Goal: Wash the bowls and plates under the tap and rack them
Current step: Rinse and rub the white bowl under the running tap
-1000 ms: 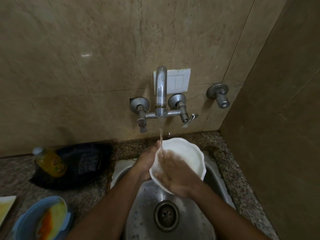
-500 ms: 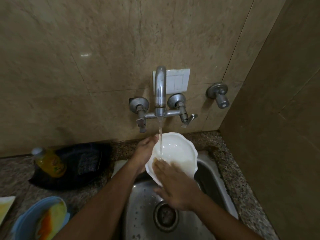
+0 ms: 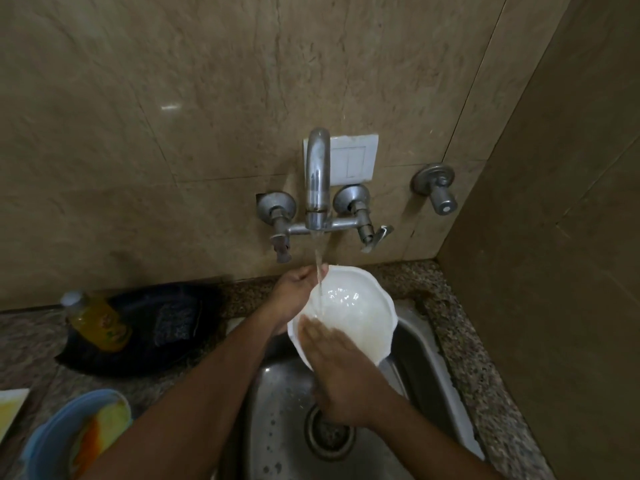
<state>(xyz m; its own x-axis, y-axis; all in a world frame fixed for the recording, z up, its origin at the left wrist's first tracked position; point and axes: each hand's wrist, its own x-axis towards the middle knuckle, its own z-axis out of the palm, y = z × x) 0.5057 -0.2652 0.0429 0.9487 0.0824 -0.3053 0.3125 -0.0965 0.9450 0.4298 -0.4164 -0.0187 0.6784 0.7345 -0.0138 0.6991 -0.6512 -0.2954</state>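
A white scalloped bowl (image 3: 360,313) is tilted toward me over the steel sink (image 3: 426,358), under the running tap (image 3: 317,188). The water stream lands on the bowl's near left rim. My left hand (image 3: 294,289) grips the bowl's far left rim from outside. My right hand (image 3: 332,362) lies flat on the near rim and inside of the bowl, fingers straight and pointing up-left.
A sink drain (image 3: 329,434) lies below my right wrist. On the granite counter at left sit a yellow bottle (image 3: 97,320) on a dark bag (image 3: 156,327), and a blue bowl (image 3: 69,441) with food residue. A second wall valve (image 3: 438,188) sticks out at right.
The bowl has tipped to face me more, showing its inside. My right hand slid down from the bowl's middle to its near rim. The left hand kept its grip.
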